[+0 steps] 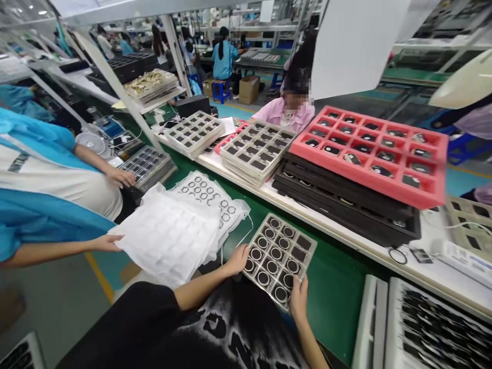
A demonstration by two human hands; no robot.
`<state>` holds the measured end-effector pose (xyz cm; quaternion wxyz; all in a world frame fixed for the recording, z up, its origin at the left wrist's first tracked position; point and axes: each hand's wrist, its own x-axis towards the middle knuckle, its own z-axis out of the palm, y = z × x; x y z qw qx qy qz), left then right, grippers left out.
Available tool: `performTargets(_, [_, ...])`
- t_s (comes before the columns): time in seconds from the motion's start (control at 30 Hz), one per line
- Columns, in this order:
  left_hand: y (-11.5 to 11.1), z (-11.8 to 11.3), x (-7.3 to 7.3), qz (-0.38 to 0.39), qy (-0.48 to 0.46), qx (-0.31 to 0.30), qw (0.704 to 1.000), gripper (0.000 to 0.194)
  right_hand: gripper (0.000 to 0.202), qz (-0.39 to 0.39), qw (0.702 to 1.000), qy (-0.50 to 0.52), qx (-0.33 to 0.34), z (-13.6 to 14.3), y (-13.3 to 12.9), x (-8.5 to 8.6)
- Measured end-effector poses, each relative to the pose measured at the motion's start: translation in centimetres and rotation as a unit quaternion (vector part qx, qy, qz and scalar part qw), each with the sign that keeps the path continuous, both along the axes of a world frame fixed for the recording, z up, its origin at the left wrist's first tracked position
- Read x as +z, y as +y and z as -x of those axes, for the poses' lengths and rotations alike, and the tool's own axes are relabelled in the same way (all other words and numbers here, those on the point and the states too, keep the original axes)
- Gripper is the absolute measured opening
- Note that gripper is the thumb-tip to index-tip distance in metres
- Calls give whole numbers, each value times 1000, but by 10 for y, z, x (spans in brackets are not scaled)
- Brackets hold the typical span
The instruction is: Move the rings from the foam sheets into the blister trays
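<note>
Between my hands is a clear plastic compartment tray [274, 256], tilted near the table's front edge. Round black pieces with pale rims sit in most of its pockets; two pockets at its far right corner hold no ring. My left hand [237, 259] grips the tray's left edge, fingers partly hidden. On the opposite edge, my right hand [299, 298] is closed with the thumb on top. To the left, a co-worker's hand [109, 243] holds a white wrapping sheet [169, 230] beside a stack of white sheets bearing dark rings [203, 190].
A red foam tray [369, 151] rests on black trays [342, 205] on the raised shelf. Further left stand stacked plastic trays [255, 154]. A tray of black parts [442, 323] lies at right. A person in pink [265, 110] sits across; the co-worker in blue [38, 169] stands close at left.
</note>
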<state>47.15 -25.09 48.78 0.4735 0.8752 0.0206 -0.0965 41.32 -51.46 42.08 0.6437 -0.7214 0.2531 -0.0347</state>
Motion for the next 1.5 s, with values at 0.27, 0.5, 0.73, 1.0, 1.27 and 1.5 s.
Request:
performTargets(0.27, [10, -2, -2, 2, -5, 76, 997, 47, 97, 61, 997, 32, 22, 5, -3, 19])
performTargets(0.5, [112, -8, 12, -323, 59, 155, 932, 32, 90, 104, 994, 17, 30, 6, -10, 12])
performTargets(0.73, [152, 14, 11, -436, 121, 82, 888, 37, 92, 70, 997, 15, 6, 5, -4, 13])
performTargets(1.0, [172, -4, 0, -376, 113, 109, 913, 29, 91, 43, 999, 13, -25, -6, 1, 22])
performTargets(1.27, [158, -16, 14, -370, 73, 158, 913, 41, 86, 49, 998, 25, -31, 1, -1, 11])
performTargets(1.5, [147, -30, 16, -410, 130, 44, 902, 33, 84, 50, 998, 30, -32, 1, 0, 15])
